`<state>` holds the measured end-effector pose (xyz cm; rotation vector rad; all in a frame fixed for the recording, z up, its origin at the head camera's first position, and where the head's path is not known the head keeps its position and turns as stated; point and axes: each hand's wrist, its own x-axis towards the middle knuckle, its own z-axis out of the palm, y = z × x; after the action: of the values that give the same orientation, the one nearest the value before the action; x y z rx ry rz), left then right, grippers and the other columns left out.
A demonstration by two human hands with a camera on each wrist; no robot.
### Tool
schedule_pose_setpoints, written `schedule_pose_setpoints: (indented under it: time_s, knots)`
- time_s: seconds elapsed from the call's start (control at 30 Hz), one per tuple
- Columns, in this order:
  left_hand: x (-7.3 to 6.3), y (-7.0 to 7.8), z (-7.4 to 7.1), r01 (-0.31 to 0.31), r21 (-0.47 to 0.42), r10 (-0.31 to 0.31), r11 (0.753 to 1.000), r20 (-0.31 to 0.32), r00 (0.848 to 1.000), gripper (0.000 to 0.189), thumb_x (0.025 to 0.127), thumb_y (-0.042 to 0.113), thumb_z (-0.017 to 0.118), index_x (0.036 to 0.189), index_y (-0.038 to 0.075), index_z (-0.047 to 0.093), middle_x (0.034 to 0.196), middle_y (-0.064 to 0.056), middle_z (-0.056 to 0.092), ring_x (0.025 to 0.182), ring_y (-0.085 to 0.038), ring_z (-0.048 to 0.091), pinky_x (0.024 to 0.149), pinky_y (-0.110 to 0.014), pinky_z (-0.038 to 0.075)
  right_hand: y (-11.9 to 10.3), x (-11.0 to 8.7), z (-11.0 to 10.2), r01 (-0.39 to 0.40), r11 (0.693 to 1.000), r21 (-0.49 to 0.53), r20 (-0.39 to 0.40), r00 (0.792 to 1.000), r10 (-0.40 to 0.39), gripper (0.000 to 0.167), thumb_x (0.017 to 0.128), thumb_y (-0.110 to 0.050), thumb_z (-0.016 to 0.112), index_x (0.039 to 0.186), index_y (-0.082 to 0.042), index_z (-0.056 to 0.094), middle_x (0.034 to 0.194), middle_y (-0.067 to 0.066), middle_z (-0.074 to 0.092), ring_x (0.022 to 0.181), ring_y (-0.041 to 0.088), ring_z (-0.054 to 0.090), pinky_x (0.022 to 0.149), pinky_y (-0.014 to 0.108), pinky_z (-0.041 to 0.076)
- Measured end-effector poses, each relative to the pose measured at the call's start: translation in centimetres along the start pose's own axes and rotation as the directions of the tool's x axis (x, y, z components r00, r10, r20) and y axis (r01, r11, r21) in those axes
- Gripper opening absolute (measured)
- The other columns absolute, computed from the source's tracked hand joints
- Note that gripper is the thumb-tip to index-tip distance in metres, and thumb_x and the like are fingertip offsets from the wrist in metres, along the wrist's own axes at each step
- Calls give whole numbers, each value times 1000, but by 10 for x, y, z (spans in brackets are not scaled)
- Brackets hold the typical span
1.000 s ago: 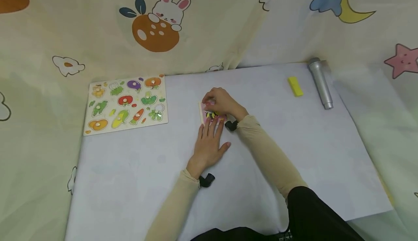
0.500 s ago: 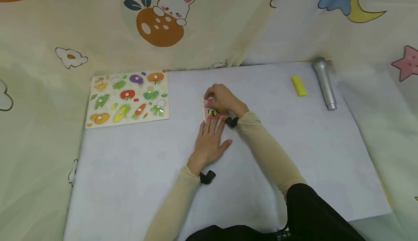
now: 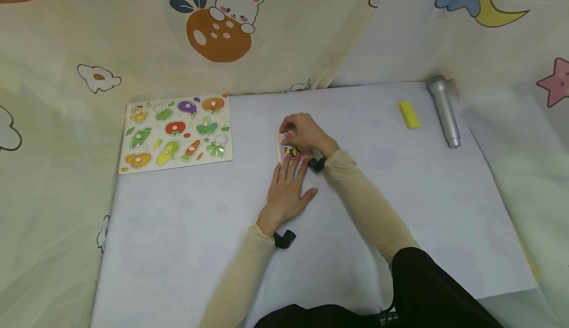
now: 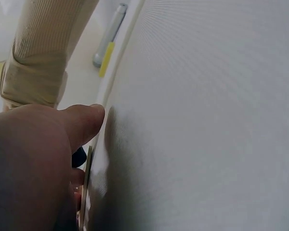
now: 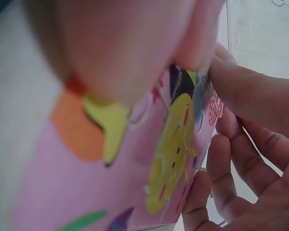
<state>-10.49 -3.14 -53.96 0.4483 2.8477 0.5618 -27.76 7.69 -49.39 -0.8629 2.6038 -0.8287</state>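
Observation:
A small pink jigsaw puzzle with a yellow-and-black bee lies mid-table, partly covered by both hands. My left hand is spread flat, its fingertips resting on the puzzle's near edge. At the far side my right hand has curled fingers and pinches a puzzle piece, mostly hidden in the head view. From the right wrist, the thumb lies by a red patch with white dots at the puzzle's edge. The bee's yellow face shows there, with blurred left fingers over the top.
A vegetable peg puzzle board lies at the table's back left. Toward the back right are a yellow block and a silver toy microphone. A printed cloth hangs behind the white tabletop.
The head view has tilted slightly, shifting the whole scene. Both hands stay at the bee puzzle, with the right fingers moving only slightly.

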Motion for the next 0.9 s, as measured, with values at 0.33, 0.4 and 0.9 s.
schedule_pose_setpoints:
  time_s: [0.33,0.4,0.9]
  knots:
    - [0,-1,3,-8,-7,8,1000,-15,1000,83,107,58,49,171,16,19,180,-7,7,167,-29,-8,134,-52,0,-3,-3,-1,-24,999,37,25,999,23,31,90,-10,86,119,-7,75,118,11,75,115,29,69,109,44,50]
    - [0,-1,3,-9,-8,9,1000,-19,1000,82,107,58,49,171,16,19,180,-7,8,167,-29,-7,134,-52,0,-3,-3,-2,-18,999,42,21,1000,17,30,90,-7,84,118,-6,76,118,11,75,115,29,69,109,45,51]
    - [0,-2,3,-5,-14,5,1000,-9,1000,83,107,58,50,172,17,17,180,-6,7,167,-28,-8,134,-51,-2,12,-4,-1,32,978,205,-6,1000,-31,14,95,-6,79,108,-10,80,109,7,78,99,24,71,93,41,57]
